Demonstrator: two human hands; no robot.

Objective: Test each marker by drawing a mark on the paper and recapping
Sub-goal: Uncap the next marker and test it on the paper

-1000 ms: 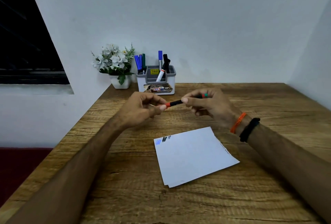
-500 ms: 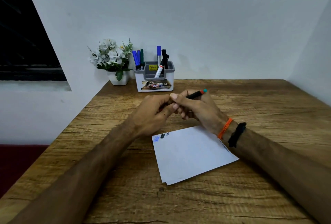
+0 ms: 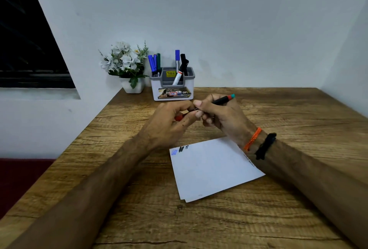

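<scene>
Just behind the paper (image 3: 213,169), both hands hover over the desk: the right hand (image 3: 221,117) pinches the black marker (image 3: 221,100), tail angled up, while the left hand (image 3: 169,123) grips its red cap (image 3: 179,117), probably pulling it off for mark number 4.

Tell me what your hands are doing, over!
Right hand grips black marker. Left hand pinches its red cap. Paper below, three marks. Nothing blocking.
</scene>
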